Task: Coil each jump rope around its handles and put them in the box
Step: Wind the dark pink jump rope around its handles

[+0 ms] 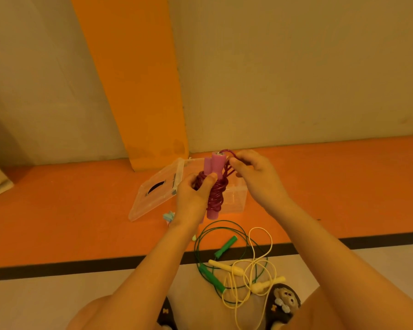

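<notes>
My left hand (193, 198) grips the pink jump rope (215, 186): two pink foam handles held upright together, with dark red cord wound around their middle. My right hand (255, 177) pinches the free end of that cord near the handle tops. Right behind the bundle sits the clear plastic box (236, 201) on the orange floor, its lid (155, 189) hinged open to the left. A green jump rope (221, 251) and a yellow jump rope (255, 277) lie loose and tangled on the floor below my hands.
A small light-blue object (169, 216) lies by the lid's near corner, partly hidden by my left wrist. An orange pillar (138, 91) and pale wall stand behind the box. A black stripe (57, 265) crosses the floor. My slippers (283, 303) show at the bottom.
</notes>
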Demonstrator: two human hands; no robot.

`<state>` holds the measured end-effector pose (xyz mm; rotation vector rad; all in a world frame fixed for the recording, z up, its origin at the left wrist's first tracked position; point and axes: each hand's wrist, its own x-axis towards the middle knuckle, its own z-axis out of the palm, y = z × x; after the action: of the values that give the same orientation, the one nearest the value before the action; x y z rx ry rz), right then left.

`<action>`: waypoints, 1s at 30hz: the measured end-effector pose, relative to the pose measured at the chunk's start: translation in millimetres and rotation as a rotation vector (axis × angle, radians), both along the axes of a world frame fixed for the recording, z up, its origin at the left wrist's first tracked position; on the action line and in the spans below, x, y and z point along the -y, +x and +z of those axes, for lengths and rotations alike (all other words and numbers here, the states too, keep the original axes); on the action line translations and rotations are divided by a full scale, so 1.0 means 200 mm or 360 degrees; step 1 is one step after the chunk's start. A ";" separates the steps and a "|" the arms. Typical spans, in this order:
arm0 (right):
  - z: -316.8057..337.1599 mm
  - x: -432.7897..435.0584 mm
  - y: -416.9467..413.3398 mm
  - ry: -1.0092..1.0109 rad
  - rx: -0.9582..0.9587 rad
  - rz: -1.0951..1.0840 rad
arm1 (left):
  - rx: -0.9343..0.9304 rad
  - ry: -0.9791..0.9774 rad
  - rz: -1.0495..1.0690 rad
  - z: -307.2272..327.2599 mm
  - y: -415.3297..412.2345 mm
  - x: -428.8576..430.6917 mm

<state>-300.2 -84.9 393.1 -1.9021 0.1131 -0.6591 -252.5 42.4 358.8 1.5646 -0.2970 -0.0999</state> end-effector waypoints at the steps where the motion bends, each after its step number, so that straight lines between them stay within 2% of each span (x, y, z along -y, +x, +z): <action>1: 0.00 0.00 0.01 -0.0048 0.0017 -0.0047 | 0.0004 0.0008 -0.0003 0.00 0.00 0.00; 3: 0.00 -0.01 0.01 -0.0045 0.0016 -0.0098 | -0.0003 0.0010 -0.0022 0.01 0.00 0.01; 7: 0.02 -0.02 0.00 0.0343 0.0019 0.0043 | -0.0123 -0.0004 -0.0077 0.02 -0.02 0.02; 10: 0.02 -0.02 0.00 0.0461 0.0085 0.0034 | -0.0220 -0.0017 -0.0178 0.02 -0.02 0.01; 17: 0.04 0.03 0.00 0.0574 0.0107 0.0096 | -0.0486 -0.0441 -0.0495 0.08 -0.04 0.00; 24: 0.03 0.01 0.00 0.0617 0.0006 0.0162 | -0.0415 -0.0312 -0.0645 0.06 -0.05 -0.01; 30: 0.04 0.02 -0.02 0.0604 -0.0024 0.0235 | -0.0419 -0.0316 -0.0592 0.06 -0.06 0.00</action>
<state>-303.4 -89.2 400.5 -1.5333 0.0980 -0.4843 -264.9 43.0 370.1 1.2683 -0.3749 -0.5461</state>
